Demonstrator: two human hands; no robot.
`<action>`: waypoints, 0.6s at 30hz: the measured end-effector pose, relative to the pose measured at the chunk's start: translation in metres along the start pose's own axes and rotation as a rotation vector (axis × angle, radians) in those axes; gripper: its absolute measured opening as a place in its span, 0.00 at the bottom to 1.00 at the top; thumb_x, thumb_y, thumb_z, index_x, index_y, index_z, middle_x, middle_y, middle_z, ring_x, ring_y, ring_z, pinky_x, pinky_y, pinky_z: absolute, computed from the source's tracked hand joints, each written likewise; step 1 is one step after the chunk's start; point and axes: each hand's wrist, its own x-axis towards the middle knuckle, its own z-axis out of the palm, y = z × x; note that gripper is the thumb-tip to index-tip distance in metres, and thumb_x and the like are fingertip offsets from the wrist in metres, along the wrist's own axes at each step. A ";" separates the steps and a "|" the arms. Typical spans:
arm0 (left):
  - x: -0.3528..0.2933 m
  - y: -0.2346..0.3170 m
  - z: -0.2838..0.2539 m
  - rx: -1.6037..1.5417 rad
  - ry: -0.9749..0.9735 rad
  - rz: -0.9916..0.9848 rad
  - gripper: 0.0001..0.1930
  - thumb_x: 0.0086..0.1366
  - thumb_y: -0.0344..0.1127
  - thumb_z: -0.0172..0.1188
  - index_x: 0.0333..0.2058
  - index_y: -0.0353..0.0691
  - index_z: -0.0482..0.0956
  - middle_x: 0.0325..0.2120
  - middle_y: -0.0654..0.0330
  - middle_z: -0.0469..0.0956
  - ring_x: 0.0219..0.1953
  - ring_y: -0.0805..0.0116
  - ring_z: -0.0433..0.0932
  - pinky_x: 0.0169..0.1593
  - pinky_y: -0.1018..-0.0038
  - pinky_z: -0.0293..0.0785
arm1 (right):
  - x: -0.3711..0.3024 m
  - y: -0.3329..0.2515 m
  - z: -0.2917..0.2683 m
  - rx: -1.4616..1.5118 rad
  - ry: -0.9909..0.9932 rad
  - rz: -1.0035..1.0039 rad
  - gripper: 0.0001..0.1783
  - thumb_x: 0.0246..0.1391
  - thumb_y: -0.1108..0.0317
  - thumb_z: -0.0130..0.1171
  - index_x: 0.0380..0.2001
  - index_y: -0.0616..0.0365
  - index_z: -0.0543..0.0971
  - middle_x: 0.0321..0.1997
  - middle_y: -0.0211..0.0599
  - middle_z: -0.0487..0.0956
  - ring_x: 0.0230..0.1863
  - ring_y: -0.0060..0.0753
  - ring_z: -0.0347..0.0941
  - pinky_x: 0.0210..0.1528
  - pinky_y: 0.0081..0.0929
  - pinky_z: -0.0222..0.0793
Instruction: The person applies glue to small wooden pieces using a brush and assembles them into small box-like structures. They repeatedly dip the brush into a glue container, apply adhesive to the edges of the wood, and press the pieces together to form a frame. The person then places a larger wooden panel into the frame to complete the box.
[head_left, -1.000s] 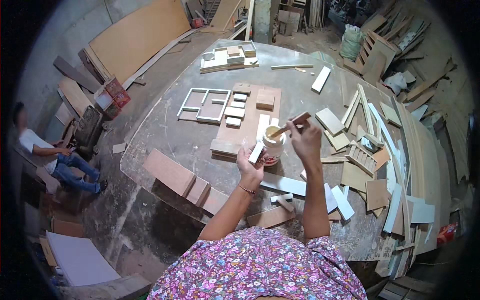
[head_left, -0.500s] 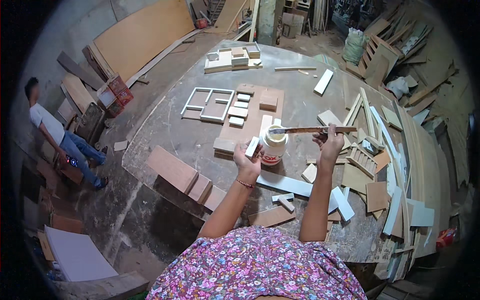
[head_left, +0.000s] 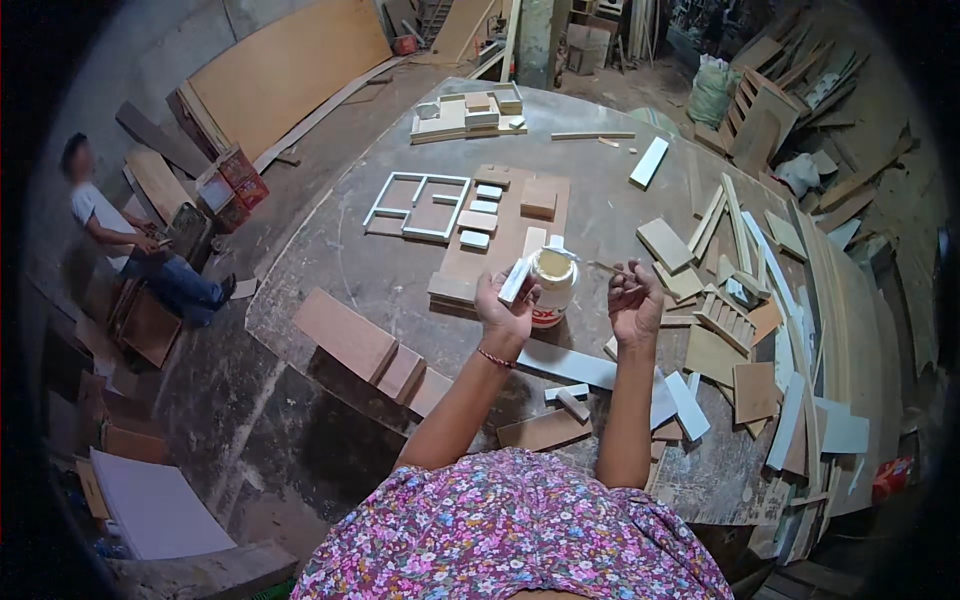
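Saw first a broad worktable (head_left: 610, 215), scuffed and grey-brown, with a flat brown panel (head_left: 468, 267) on its middle. Noted dry board offcuts (head_left: 712, 355) strewn to the right, and, far left, an openwork frame (head_left: 417, 235) of thin white strips.

Found the white jar (head_left: 552, 294) upright between the hands: round, smooth-walled, wide-mouthed, with a pale yellow filling (head_left: 555, 265) inside. Judged it stiff and fairly weighty, best gripped round the body, below the smeared rim.

Found the right hand (head_left: 636, 300) to the right of the jar, with fingers curled narrowly on a thin stick (head_left: 606, 267) pointing toward the rim. Could not tell whether touching. Judged the stick light and firm, best held at its right end.

Found the small white block (head_left: 514, 282) in the left hand (head_left: 506, 312), just left of the jar, pinched between thumb and fingers. Judged it light, rigid, hardly fragile, slippery wherever wet; best held by its long edges. Noted a squared, oblong shape and smooth faces.
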 end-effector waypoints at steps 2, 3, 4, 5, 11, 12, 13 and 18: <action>-0.006 -0.001 0.008 -0.018 -0.023 -0.009 0.24 0.61 0.51 0.37 0.34 0.33 0.70 0.26 0.53 0.74 0.29 0.60 0.73 0.37 0.67 0.66 | -0.009 0.000 0.009 -0.050 0.010 0.000 0.10 0.44 0.71 0.53 0.33 0.61 0.72 0.30 0.46 0.76 0.22 0.33 0.73 0.19 0.17 0.70; -0.005 -0.001 0.005 -0.008 -0.056 -0.012 0.24 0.61 0.51 0.37 0.35 0.34 0.71 0.27 0.54 0.75 0.30 0.60 0.73 0.37 0.67 0.67 | -0.007 0.000 0.001 -0.065 -0.025 0.001 0.11 0.43 0.72 0.51 0.34 0.61 0.71 0.35 0.51 0.75 0.24 0.36 0.73 0.22 0.20 0.71; -0.004 -0.001 0.005 -0.007 -0.059 -0.013 0.24 0.61 0.51 0.37 0.35 0.34 0.71 0.27 0.53 0.75 0.30 0.60 0.73 0.37 0.67 0.67 | -0.009 0.001 0.001 -0.077 -0.059 0.000 0.12 0.43 0.72 0.51 0.34 0.61 0.71 0.35 0.51 0.75 0.25 0.36 0.73 0.24 0.21 0.72; -0.003 -0.001 0.004 -0.006 -0.062 -0.013 0.24 0.61 0.51 0.37 0.35 0.34 0.71 0.27 0.53 0.75 0.30 0.60 0.74 0.37 0.67 0.68 | -0.011 0.003 0.000 -0.089 -0.092 -0.002 0.12 0.42 0.72 0.51 0.34 0.60 0.71 0.35 0.51 0.75 0.26 0.37 0.74 0.25 0.22 0.72; -0.002 -0.002 0.009 -0.021 -0.028 0.013 0.24 0.61 0.51 0.37 0.36 0.33 0.70 0.28 0.52 0.75 0.30 0.60 0.74 0.37 0.67 0.70 | -0.015 0.010 -0.010 -0.133 -0.143 0.063 0.11 0.41 0.71 0.51 0.32 0.56 0.70 0.33 0.48 0.75 0.26 0.38 0.71 0.29 0.26 0.70; 0.000 -0.002 0.007 -0.026 -0.051 0.013 0.24 0.61 0.51 0.37 0.36 0.33 0.70 0.28 0.52 0.74 0.30 0.60 0.74 0.37 0.68 0.70 | -0.015 0.011 -0.011 -0.140 -0.147 0.067 0.11 0.41 0.71 0.51 0.32 0.56 0.70 0.33 0.48 0.75 0.26 0.38 0.71 0.29 0.26 0.70; -0.003 -0.002 0.009 -0.025 -0.049 0.017 0.24 0.61 0.50 0.37 0.36 0.33 0.70 0.28 0.51 0.74 0.30 0.60 0.74 0.38 0.68 0.71 | -0.015 0.011 -0.012 -0.145 -0.149 0.071 0.11 0.41 0.71 0.51 0.32 0.56 0.70 0.33 0.48 0.75 0.26 0.38 0.71 0.29 0.26 0.70; -0.002 -0.002 0.008 0.006 -0.036 0.040 0.25 0.63 0.50 0.34 0.37 0.30 0.69 0.27 0.51 0.73 0.30 0.60 0.73 0.39 0.67 0.70 | -0.016 0.016 -0.011 -0.168 -0.168 0.097 0.09 0.41 0.71 0.50 0.31 0.56 0.69 0.32 0.48 0.75 0.26 0.37 0.71 0.28 0.25 0.71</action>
